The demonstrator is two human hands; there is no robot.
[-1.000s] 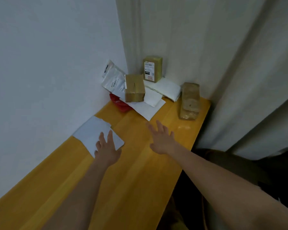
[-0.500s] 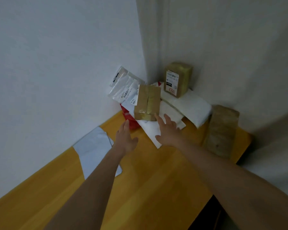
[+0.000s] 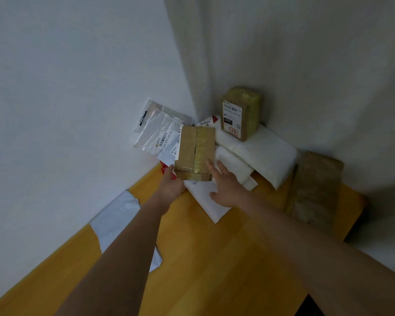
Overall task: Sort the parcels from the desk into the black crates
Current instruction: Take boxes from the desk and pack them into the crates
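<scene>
A pile of parcels fills the far corner of the yellow wooden desk (image 3: 214, 258). A small brown taped box (image 3: 195, 152) lies on top of the pile's front. My left hand (image 3: 172, 184) touches the box's lower left corner with its fingers stretched forward. My right hand (image 3: 228, 187) has its fingers spread, with the fingertips at the box's lower right edge and the palm over a flat white mailer (image 3: 205, 202). Behind stand an upright labelled brown box (image 3: 241, 112) and white padded bags (image 3: 262, 153). No black crate is in view.
A long brown wrapped parcel (image 3: 315, 188) lies by the desk's right edge. Clear poly bags with labels (image 3: 156, 130) lean on the left wall, with a red item (image 3: 163, 167) under them. A pale flat mailer (image 3: 116, 222) lies by the wall. A curtain hangs behind.
Both hands have reached forward from the middle of the desk to the small brown box, one on each side. The camera has moved closer to the corner.
</scene>
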